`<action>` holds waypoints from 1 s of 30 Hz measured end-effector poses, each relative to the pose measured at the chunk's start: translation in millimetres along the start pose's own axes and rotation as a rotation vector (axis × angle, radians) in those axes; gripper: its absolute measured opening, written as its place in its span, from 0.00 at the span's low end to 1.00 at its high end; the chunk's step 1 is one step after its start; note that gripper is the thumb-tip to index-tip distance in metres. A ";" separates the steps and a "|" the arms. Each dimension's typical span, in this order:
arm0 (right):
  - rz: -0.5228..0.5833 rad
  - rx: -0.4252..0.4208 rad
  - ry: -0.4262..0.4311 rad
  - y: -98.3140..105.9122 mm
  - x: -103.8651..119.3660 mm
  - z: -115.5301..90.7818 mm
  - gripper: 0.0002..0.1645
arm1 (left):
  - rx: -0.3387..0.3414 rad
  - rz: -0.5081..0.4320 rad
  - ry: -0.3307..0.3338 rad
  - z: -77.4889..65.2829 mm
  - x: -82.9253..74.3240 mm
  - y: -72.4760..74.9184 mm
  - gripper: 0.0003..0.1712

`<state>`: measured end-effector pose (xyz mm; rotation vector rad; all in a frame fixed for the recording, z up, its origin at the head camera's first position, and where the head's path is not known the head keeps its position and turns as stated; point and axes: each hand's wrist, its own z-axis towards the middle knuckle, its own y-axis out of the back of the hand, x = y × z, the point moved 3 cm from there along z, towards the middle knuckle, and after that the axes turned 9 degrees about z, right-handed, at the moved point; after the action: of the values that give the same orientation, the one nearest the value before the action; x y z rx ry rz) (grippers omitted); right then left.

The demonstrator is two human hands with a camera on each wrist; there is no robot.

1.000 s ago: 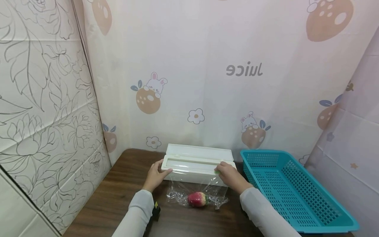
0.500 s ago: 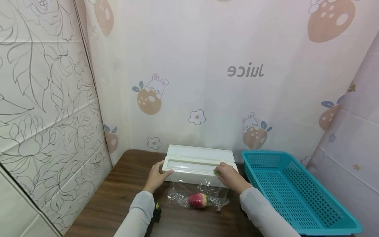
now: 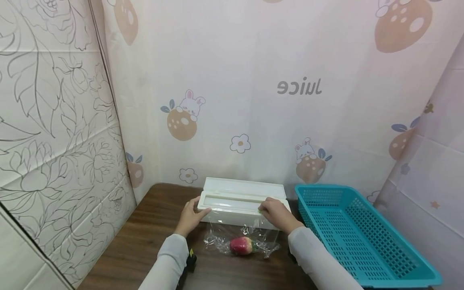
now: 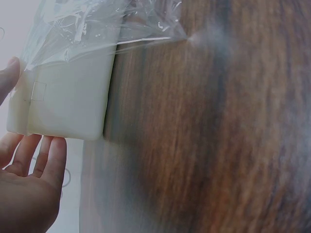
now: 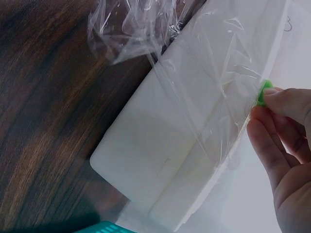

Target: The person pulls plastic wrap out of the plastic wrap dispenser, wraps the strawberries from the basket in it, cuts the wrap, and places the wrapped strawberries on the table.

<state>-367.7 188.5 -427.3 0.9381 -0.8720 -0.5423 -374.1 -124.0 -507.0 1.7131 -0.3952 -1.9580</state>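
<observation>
A white cling film dispenser [image 3: 232, 216] stands on the table with its lid [image 3: 244, 187] raised at the back. My left hand [image 3: 189, 217] holds its left end, thumb on the front top edge and fingers against the end wall [image 4: 68, 128]. On the front top edge, right of the middle, my right hand [image 3: 277, 213] pinches a small green slide cutter [image 5: 264, 93] between thumb and fingers. Clear film [image 5: 214, 82] hangs over the dispenser's front down to the table. A red fruit with a pale yellow end [image 3: 241, 245] lies there in the crumpled film.
A teal plastic basket [image 3: 369, 237] stands on the right, beside my right forearm. Near my left sleeve lies a black object with a yellow mark [image 3: 191, 257], partly hidden. Behind the brown wooden table [image 3: 145, 237] hangs a printed curtain [image 3: 217, 100].
My right hand has slid a little to the left along the dispenser's edge with the green slide cutter. My left hand, the dispenser and the fruit have stayed in place.
</observation>
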 end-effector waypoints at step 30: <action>0.015 0.016 -0.036 -14.3 7.8 15.5 0.05 | 0.004 0.001 -0.009 -3.3 -0.1 -0.4 0.47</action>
<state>-376.8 168.5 -431.8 0.9378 -0.9168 -0.5413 -371.0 -123.3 -507.7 1.7072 -0.4027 -1.9662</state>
